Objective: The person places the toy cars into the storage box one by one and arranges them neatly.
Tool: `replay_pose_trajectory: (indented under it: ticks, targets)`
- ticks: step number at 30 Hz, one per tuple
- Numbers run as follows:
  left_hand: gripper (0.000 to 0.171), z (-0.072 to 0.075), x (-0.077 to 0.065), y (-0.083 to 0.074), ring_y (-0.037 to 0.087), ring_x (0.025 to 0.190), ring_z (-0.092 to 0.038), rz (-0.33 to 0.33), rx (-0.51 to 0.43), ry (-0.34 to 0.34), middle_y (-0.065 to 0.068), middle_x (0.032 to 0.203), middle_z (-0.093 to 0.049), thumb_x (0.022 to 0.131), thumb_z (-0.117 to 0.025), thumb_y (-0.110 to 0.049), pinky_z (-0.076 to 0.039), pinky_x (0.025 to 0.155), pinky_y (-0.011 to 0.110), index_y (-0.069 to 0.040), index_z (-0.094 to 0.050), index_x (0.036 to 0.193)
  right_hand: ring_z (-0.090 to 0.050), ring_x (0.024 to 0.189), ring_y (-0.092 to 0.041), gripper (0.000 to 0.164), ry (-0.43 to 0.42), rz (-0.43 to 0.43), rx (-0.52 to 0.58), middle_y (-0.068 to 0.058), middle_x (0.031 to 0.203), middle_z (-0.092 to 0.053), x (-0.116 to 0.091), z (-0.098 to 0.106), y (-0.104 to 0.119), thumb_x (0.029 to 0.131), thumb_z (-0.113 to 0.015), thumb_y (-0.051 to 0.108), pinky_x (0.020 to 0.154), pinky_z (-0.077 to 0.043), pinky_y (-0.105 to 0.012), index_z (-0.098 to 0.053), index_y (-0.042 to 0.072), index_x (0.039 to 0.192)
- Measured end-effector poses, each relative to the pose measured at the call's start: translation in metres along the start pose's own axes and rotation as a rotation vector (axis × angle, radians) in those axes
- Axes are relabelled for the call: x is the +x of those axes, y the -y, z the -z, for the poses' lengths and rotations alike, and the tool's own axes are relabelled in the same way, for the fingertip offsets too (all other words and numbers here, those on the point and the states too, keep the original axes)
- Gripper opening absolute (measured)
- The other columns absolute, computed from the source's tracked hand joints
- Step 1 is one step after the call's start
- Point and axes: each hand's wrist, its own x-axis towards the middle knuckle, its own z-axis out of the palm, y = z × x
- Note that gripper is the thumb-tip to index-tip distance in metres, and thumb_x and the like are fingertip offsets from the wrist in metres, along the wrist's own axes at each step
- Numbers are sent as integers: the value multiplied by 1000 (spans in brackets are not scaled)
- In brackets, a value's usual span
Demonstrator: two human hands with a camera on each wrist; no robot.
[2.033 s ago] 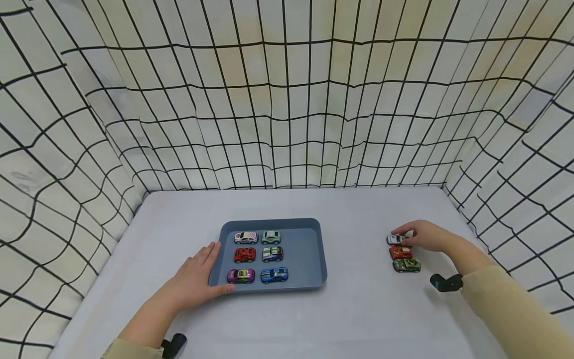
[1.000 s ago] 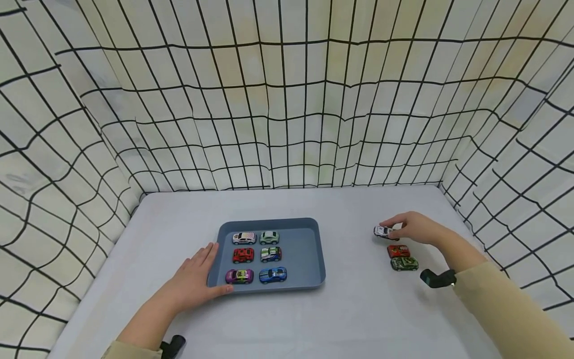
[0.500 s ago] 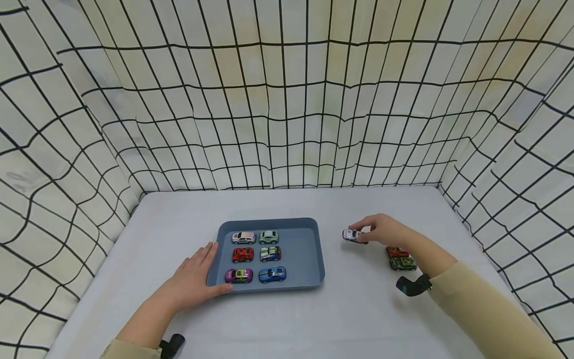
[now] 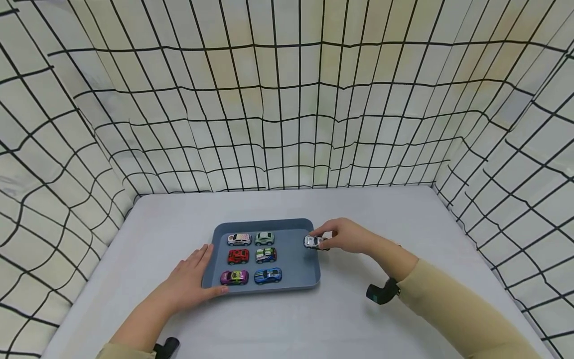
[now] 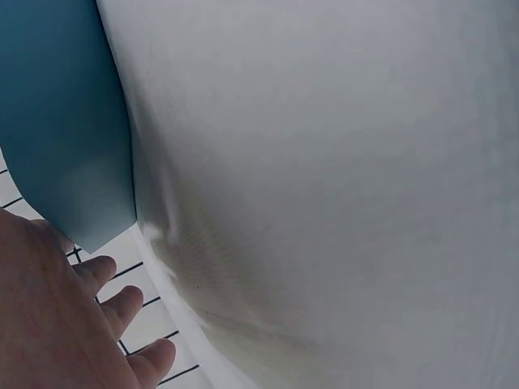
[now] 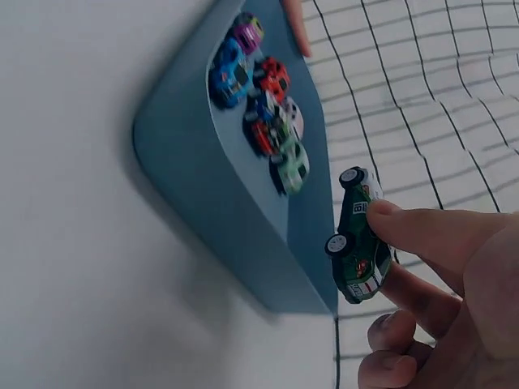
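Note:
A blue-grey tray (image 4: 296,271) lies on the table with toy cars in two columns: white (image 4: 239,240), red (image 4: 238,256) and purple (image 4: 234,277) on the left; pale green (image 4: 264,238), striped (image 4: 266,255) and blue (image 4: 267,275) on the right. My right hand (image 4: 347,237) pinches a silver-white toy car (image 4: 311,242) between thumb and fingers over the tray's right rim. Its green side faces the right wrist view. Along the tray's left side rests my left hand (image 4: 188,281), fingers straight, thumb at the front rim.
White cloth covers the table (image 4: 350,324). A white sheet with a black grid (image 4: 287,124) hangs around the back and sides. My right sleeve (image 4: 448,299) reaches across the table's right part. Dark wrist cameras jut out below both hands.
My right hand has lifted the silver-white car from a row on the right and carried it left to the tray. The red and green camouflage cars there are now hidden by that forearm.

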Motion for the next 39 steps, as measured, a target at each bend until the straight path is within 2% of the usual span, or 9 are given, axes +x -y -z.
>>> replay_pose_trajectory:
  ticks: [10, 14, 18, 22, 31, 39]
  targets:
    - [128, 2, -1, 0, 51, 143, -23, -8, 1, 3, 30, 157, -23, 73, -61, -82, -21, 111, 69, 6, -18, 155, -55, 94, -17, 30, 44, 43, -13, 5, 110, -66, 16, -26, 20, 87, -77, 17, 74, -51, -28, -76, 28, 115]
    - [128, 2, -2, -2, 51, 142, -24, -11, 2, -2, 30, 157, -24, 72, -60, -83, -22, 111, 69, 6, -18, 155, -57, 100, -17, 29, 66, 50, -36, 4, 114, -67, 18, -33, 22, 86, -78, 17, 84, -52, -34, -77, 28, 114]
    - [128, 3, -3, -3, 51, 142, -24, -13, -2, -9, 30, 157, -24, 72, -61, -83, -22, 111, 69, 6, -18, 155, -58, 110, -18, 29, 93, 67, -111, 4, 119, -68, 18, -41, 22, 86, -78, 20, 97, -49, -42, -77, 28, 113]
    - [127, 4, -4, -4, 50, 142, -24, -16, -9, -14, 30, 157, -25, 73, -62, -81, -22, 111, 69, 6, -19, 154, -58, 119, -18, 28, 107, 67, -198, 5, 121, -68, 17, -50, 22, 86, -78, 23, 104, -46, -45, -77, 30, 113]
    - [128, 1, -1, 3, 50, 143, -21, -17, -28, -13, 30, 158, -22, 73, -59, -84, -18, 112, 69, 5, -17, 156, -61, 112, -13, 26, 113, 48, -358, 7, 116, -70, 14, -60, 32, 86, -79, 24, 98, -50, -38, -78, 30, 111]
    - [128, 6, -4, -4, 50, 143, -23, -9, -18, 1, 31, 157, -24, 72, -63, -80, -21, 111, 69, 7, -18, 155, -62, 103, -10, 28, 118, 53, -488, 9, 113, -71, 11, -65, 41, 84, -80, 25, 87, -53, -32, -77, 28, 111]
